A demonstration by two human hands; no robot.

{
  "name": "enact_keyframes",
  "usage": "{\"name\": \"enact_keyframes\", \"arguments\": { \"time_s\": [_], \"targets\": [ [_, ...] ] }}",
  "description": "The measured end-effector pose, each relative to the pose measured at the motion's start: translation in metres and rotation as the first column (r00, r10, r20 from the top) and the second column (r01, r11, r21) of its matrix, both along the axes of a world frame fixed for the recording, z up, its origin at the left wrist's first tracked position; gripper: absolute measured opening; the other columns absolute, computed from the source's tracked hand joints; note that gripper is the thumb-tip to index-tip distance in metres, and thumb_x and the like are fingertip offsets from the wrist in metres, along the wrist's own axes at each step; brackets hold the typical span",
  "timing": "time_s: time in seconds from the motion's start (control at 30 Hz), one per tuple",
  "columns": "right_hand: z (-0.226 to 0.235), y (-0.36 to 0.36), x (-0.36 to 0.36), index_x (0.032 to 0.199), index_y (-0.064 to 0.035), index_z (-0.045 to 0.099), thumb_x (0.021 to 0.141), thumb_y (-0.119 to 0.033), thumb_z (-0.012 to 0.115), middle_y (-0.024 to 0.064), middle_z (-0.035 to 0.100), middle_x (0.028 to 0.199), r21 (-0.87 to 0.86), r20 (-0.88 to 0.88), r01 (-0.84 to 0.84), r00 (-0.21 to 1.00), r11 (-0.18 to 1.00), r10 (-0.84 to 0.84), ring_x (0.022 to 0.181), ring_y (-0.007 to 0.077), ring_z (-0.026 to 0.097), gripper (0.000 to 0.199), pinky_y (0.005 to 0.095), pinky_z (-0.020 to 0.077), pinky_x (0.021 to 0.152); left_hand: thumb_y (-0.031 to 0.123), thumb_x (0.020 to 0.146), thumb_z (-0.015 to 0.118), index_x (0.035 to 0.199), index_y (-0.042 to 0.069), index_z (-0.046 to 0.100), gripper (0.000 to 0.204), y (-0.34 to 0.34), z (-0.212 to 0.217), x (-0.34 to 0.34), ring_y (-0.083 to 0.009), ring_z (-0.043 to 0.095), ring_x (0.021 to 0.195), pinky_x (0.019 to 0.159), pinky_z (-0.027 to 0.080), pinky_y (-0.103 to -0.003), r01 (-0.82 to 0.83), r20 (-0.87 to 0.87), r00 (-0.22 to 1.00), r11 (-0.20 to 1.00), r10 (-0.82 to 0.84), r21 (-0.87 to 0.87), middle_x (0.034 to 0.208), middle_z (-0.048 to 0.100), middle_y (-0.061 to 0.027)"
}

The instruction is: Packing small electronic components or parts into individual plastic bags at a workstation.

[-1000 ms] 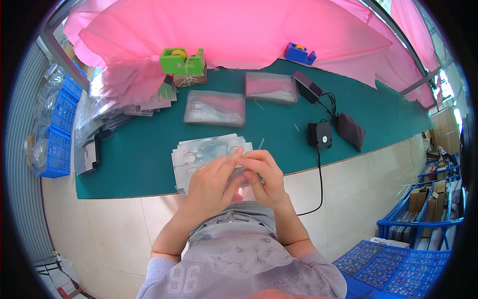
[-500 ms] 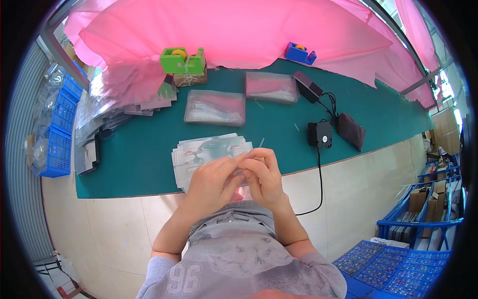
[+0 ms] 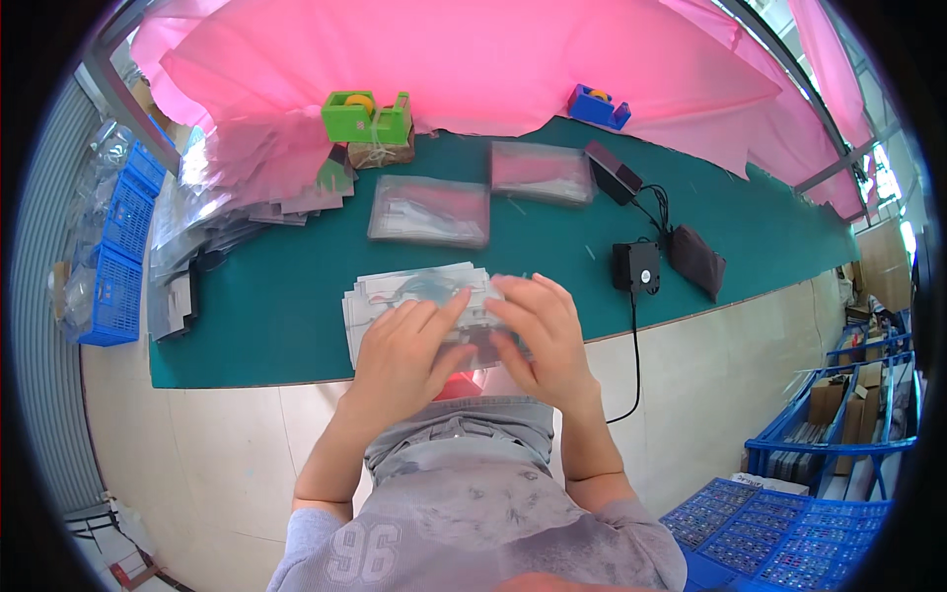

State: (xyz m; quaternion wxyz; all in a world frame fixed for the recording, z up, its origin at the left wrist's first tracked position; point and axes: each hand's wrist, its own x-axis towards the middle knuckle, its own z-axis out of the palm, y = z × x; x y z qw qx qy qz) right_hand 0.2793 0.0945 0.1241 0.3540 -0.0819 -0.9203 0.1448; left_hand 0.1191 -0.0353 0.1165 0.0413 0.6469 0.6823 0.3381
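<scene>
Fingers stretched out and thumb apart, my left hand (image 3: pixel 400 350) lies over the left side of a clear plastic sleeve (image 3: pixel 468 340). Across from it, my right hand (image 3: pixel 547 340) reaches over the sleeve's right side, its fingers and thumb spread. The sleeve sits above the near right part of a stack of printed white cards (image 3: pixel 373 292) by the table's front edge. What is inside the sleeve is hard to make out. Behind the stack lie a pile of filled clear sleeves (image 3: pixel 429 212) and a second such pile (image 3: pixel 541 174).
On the green table (image 3: pixel 266 296) stand a green tape dispenser (image 3: pixel 367 118), a blue tape dispenser (image 3: pixel 598 107) and a black box with a cable (image 3: pixel 634 267). A dark pouch (image 3: pixel 695 262) is at the right. Loose clear sleeves (image 3: pixel 247 178) heap up at the left, near blue crates (image 3: pixel 116 296).
My hands, close together with fingertips meeting before, have moved apart. The fingers have straightened and spread, with more of the clear sleeve showing between them.
</scene>
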Motion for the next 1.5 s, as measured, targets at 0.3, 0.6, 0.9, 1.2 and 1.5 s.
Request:
{"name": "enact_keyframes", "arguments": {
  "time_s": [0.3, 0.6, 0.9, 1.2, 1.5],
  "targets": [
    [-0.015, 0.009, -0.005, 0.111, -0.0041, 0.062, 0.077, -0.016, 0.069, 0.0040, 0.061, 0.102, 0.235, 0.077, -0.077, 0.995, 0.969, 0.061, 0.091, 0.0188, 0.060, 0.037, 0.0381, 0.0467, 0.087, 0.022, 0.081, 0.071, 0.128, 0.002, 0.057, 0.053, 0.006, 0.001, 0.005, -0.0257, 0.058, 0.081, 0.071, 0.044, -0.039, -0.008, -0.166, 0.986, 0.999, -0.001, -0.052, 0.087, 0.059, -0.0078],
    [-0.026, 0.013, -0.010, 0.096, -0.0101, 0.064, 0.077, -0.013, 0.068, 0.0013, 0.063, 0.089, 0.243, 0.100, -0.052, 0.995, 0.969, 0.028, 0.083, 0.0162, 0.061, 0.020, 0.0368, 0.0435, 0.091, 0.025, 0.087, 0.065, 0.111, 0.005, 0.067, 0.031, 0.010, -0.010, -0.001, -0.0264, 0.062, 0.077, 0.070, 0.047, -0.039, 0.030, -0.141, 0.988, 0.983, -0.056, -0.183, 0.084, 0.066, -0.0087],
    [-0.021, 0.021, -0.004, 0.087, -0.0128, 0.064, 0.078, -0.015, 0.073, -0.0007, 0.060, 0.075, 0.039, 0.101, -0.102, 0.990, 0.994, 0.097, 0.079, 0.0150, 0.059, 0.013, 0.0363, 0.0435, 0.089, 0.029, 0.087, 0.066, 0.095, 0.007, 0.072, 0.024, -0.001, -0.005, -0.015, -0.0285, 0.064, 0.073, 0.064, 0.049, -0.039, 0.021, 0.014, 1.000, 0.973, -0.019, -0.229, 0.077, 0.068, -0.0117],
    [-0.018, 0.029, 0.006, 0.084, -0.0122, 0.067, 0.082, -0.018, 0.072, -0.0002, 0.063, 0.077, -0.057, 0.168, -0.127, 0.976, 0.990, 0.135, 0.077, 0.0169, 0.059, 0.008, 0.0371, 0.0423, 0.090, 0.027, 0.087, 0.067, 0.093, 0.007, 0.073, 0.022, -0.007, -0.005, -0.020, -0.0289, 0.064, 0.072, 0.066, 0.050, -0.038, 0.091, 0.197, 0.980, 0.952, -0.032, -0.294, 0.080, 0.069, -0.0116],
    [-0.013, 0.031, 0.009, 0.085, -0.0111, 0.068, 0.083, -0.017, 0.071, -0.0001, 0.064, 0.076, -0.111, 0.182, -0.137, 0.971, 0.984, 0.155, 0.076, 0.0176, 0.060, 0.007, 0.0379, 0.0421, 0.091, 0.025, 0.087, 0.065, 0.090, 0.005, 0.071, 0.021, -0.010, -0.003, -0.025, -0.0324, 0.063, 0.071, 0.066, 0.049, -0.041, 0.163, 0.345, 0.937, 0.938, -0.050, -0.307, 0.073, 0.066, -0.0131]
  ]
}}
